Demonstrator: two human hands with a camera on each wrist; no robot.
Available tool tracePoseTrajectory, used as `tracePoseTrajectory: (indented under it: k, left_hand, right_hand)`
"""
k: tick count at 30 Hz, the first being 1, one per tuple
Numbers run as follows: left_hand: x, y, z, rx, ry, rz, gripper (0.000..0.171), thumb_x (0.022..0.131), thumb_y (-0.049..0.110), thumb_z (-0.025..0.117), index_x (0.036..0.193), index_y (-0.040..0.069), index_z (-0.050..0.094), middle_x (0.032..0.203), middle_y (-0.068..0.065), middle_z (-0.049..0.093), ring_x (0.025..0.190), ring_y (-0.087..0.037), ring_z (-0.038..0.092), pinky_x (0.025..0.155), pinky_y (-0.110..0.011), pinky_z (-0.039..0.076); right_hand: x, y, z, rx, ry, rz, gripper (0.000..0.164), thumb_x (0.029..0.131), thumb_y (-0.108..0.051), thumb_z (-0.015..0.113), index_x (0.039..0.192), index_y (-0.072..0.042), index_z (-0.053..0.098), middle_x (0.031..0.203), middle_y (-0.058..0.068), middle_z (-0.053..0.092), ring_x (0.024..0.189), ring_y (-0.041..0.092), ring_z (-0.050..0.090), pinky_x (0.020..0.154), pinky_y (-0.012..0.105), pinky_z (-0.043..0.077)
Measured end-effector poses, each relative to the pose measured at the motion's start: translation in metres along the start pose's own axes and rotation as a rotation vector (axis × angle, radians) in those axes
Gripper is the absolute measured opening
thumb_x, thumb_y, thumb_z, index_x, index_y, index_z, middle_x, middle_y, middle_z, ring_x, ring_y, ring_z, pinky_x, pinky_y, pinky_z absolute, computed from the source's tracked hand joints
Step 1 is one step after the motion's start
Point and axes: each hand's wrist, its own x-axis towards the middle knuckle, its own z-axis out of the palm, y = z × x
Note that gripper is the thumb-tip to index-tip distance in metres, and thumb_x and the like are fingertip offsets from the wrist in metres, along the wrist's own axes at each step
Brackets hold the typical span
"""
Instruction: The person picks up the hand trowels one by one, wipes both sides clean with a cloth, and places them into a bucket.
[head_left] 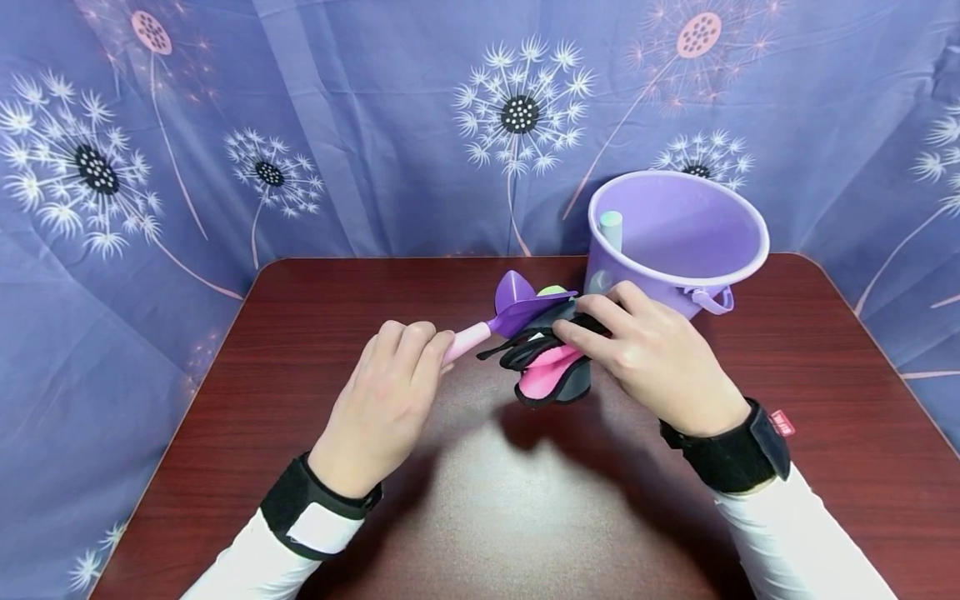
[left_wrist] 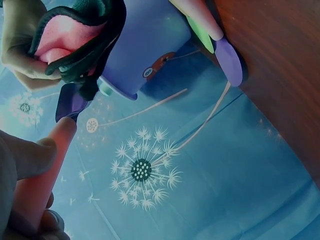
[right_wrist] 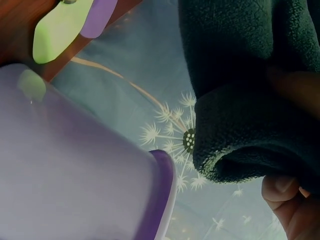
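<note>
My left hand (head_left: 390,404) grips the pink handle of a small trowel (head_left: 468,340), whose purple blade points right. In the left wrist view, the trowel (left_wrist: 55,155) lies between thumb and fingers. My right hand (head_left: 652,354) holds a folded fabric bundle (head_left: 551,375), pink and dark grey with black edging. Its dark fleecy side (right_wrist: 240,115) fills much of the right wrist view; what exactly it is cannot be told. The trowel's blade meets the bundle, and its tip is partly hidden. Just behind the right hand stands a purple bucket (head_left: 637,287).
A pale mint rod end (head_left: 611,223) shows inside the bucket. Near the table's back edge lie a purple blade (left_wrist: 229,62) and a lime-green blade (left_wrist: 201,36), beside a light handle. A blue dandelion-print cloth (head_left: 375,125) hangs behind the dark red table (head_left: 247,400).
</note>
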Motion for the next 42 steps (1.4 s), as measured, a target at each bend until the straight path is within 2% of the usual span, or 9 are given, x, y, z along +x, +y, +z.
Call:
tracePoseTrajectory:
  k: [5, 9, 14, 22, 27, 31, 35, 38, 42]
  left_hand:
    - [-0.001, 0.004, 0.006, 0.012, 0.003, 0.011, 0.023, 0.112, 0.015, 0.049, 0.118, -0.006, 0.058, 0.105, -0.015, 0.054, 0.081, -0.032, 0.045, 0.066, -0.041, 0.044]
    - [-0.001, 0.007, 0.01, 0.015, -0.015, 0.008, 0.025, 0.114, 0.016, 0.046, 0.119, -0.006, 0.058, 0.105, -0.014, 0.054, 0.082, -0.031, 0.045, 0.065, -0.039, 0.043]
    - [-0.002, 0.009, 0.013, -0.006, -0.021, 0.01, 0.026, 0.114, 0.017, 0.047, 0.12, -0.006, 0.058, 0.104, -0.015, 0.053, 0.082, -0.031, 0.045, 0.067, -0.039, 0.043]
    - [-0.003, 0.009, 0.014, -0.067, -0.007, -0.022, 0.028, 0.115, 0.016, 0.045, 0.12, -0.008, 0.058, 0.106, -0.017, 0.054, 0.084, -0.033, 0.047, 0.069, -0.042, 0.046]
    - [-0.002, 0.009, 0.016, -0.119, 0.022, -0.047, 0.026, 0.114, 0.015, 0.047, 0.119, -0.008, 0.06, 0.106, -0.017, 0.056, 0.085, -0.033, 0.049, 0.07, -0.042, 0.047]
    - [-0.001, 0.009, 0.016, -0.154, 0.029, -0.06, 0.017, 0.107, 0.006, 0.058, 0.118, -0.008, 0.06, 0.105, -0.017, 0.056, 0.086, -0.033, 0.05, 0.072, -0.042, 0.048]
    - [-0.001, 0.01, 0.015, -0.176, 0.012, -0.07, 0.022, 0.098, -0.003, 0.063, 0.119, -0.008, 0.061, 0.107, -0.017, 0.057, 0.089, -0.033, 0.051, 0.076, -0.042, 0.048]
    - [-0.001, 0.011, 0.014, -0.192, 0.014, -0.079, 0.022, 0.098, -0.003, 0.062, 0.119, -0.008, 0.061, 0.107, -0.017, 0.058, 0.09, -0.033, 0.051, 0.078, -0.043, 0.049]
    - [0.0, 0.012, 0.013, -0.215, 0.012, -0.086, 0.021, 0.099, -0.003, 0.06, 0.119, -0.007, 0.061, 0.106, -0.017, 0.057, 0.09, -0.033, 0.052, 0.078, -0.043, 0.049]
  right_hand:
    - [0.002, -0.005, 0.003, 0.018, -0.018, 0.001, 0.041, 0.09, 0.01, 0.068, 0.123, -0.011, 0.076, 0.111, 0.011, 0.065, 0.089, 0.034, 0.052, 0.069, 0.04, 0.049]
    - [0.003, -0.01, 0.006, 0.056, -0.028, 0.022, 0.038, 0.092, 0.006, 0.069, 0.124, -0.013, 0.076, 0.111, 0.009, 0.066, 0.09, 0.032, 0.053, 0.067, 0.04, 0.051]
    - [0.004, -0.016, 0.011, 0.142, -0.011, 0.07, 0.041, 0.094, 0.003, 0.066, 0.129, -0.016, 0.074, 0.114, 0.006, 0.066, 0.092, 0.028, 0.055, 0.071, 0.041, 0.054]
    - [0.006, -0.021, 0.025, 0.313, 0.21, 0.103, 0.04, 0.09, 0.002, 0.064, 0.127, -0.009, 0.075, 0.111, 0.012, 0.067, 0.097, 0.03, 0.064, 0.085, 0.042, 0.054]
    - [0.009, -0.026, 0.031, 0.423, 0.332, 0.171, 0.039, 0.09, 0.001, 0.064, 0.126, -0.008, 0.076, 0.11, 0.013, 0.069, 0.1, 0.026, 0.066, 0.089, 0.036, 0.052]
    - [0.01, -0.033, 0.034, 0.472, 0.419, 0.234, 0.038, 0.09, 0.0, 0.062, 0.123, -0.008, 0.078, 0.109, 0.013, 0.069, 0.096, 0.025, 0.066, 0.087, 0.028, 0.049]
    - [0.012, -0.039, 0.037, 0.492, 0.508, 0.277, 0.039, 0.087, 0.002, 0.058, 0.117, -0.007, 0.081, 0.104, 0.013, 0.07, 0.094, 0.026, 0.066, 0.087, 0.024, 0.049]
    - [0.014, -0.043, 0.039, 0.512, 0.558, 0.277, 0.036, 0.087, 0.003, 0.057, 0.113, -0.005, 0.081, 0.102, 0.014, 0.071, 0.093, 0.027, 0.066, 0.087, 0.024, 0.049]
    - [0.016, -0.045, 0.04, 0.519, 0.598, 0.23, 0.025, 0.094, 0.0, 0.061, 0.109, -0.004, 0.081, 0.101, 0.016, 0.071, 0.09, 0.028, 0.066, 0.087, 0.025, 0.049]
